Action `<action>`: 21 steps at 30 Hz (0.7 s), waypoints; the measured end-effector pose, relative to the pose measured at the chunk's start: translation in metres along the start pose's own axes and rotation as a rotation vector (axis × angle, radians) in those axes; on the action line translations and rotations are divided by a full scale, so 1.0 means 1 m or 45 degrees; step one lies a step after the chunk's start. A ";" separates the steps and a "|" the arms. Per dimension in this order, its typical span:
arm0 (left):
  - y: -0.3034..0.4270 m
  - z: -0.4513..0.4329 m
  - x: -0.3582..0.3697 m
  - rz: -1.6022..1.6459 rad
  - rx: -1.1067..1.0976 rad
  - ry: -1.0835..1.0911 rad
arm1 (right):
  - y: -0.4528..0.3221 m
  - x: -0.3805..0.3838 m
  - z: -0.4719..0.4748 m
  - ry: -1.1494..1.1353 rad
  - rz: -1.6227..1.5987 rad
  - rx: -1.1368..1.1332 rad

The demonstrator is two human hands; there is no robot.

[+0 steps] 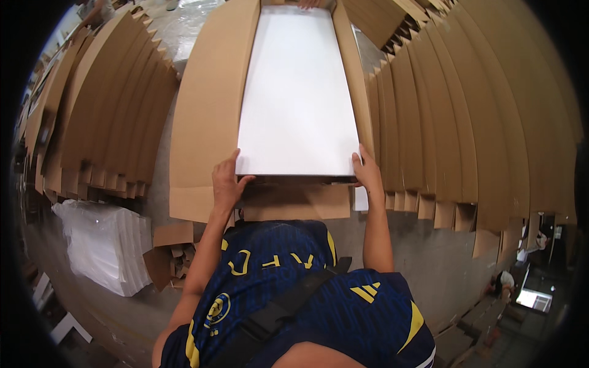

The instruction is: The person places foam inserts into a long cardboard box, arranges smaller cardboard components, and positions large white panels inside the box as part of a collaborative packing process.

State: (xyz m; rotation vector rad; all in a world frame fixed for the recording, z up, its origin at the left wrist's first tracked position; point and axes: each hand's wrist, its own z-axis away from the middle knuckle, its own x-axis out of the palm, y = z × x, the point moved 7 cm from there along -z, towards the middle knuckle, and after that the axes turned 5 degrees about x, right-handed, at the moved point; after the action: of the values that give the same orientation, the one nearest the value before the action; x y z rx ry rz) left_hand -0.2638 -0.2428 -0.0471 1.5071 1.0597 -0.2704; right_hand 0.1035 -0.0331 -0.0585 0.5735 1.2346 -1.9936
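Observation:
A long white flat panel (297, 101) lies lengthwise before me between the raised sides of an open cardboard box (209, 106). My left hand (226, 177) grips the panel's near left corner, its thumb at the near edge. At the near right corner my right hand (366, 170) holds the panel, fingers along its side. The box's near flap (297, 202) shows below the panel's near edge. Another person's hand (309, 3) touches the panel's far end.
Rows of folded cardboard boxes stand at the left (115, 106) and right (460, 115). Foam sheets wrapped in clear plastic (108, 244) stand on the floor at lower left, beside an open carton with cardboard pieces (172, 239). Other people are at the upper left and lower right.

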 end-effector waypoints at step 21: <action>0.015 -0.002 0.002 -0.382 0.391 -0.493 | -0.007 -0.016 0.029 -0.286 0.250 -0.114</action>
State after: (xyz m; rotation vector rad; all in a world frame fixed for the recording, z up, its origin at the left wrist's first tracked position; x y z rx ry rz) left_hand -0.2524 -0.2382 -0.0380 1.4783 0.9546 -0.9329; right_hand 0.1086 -0.0509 -0.0304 0.3976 1.0807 -1.7761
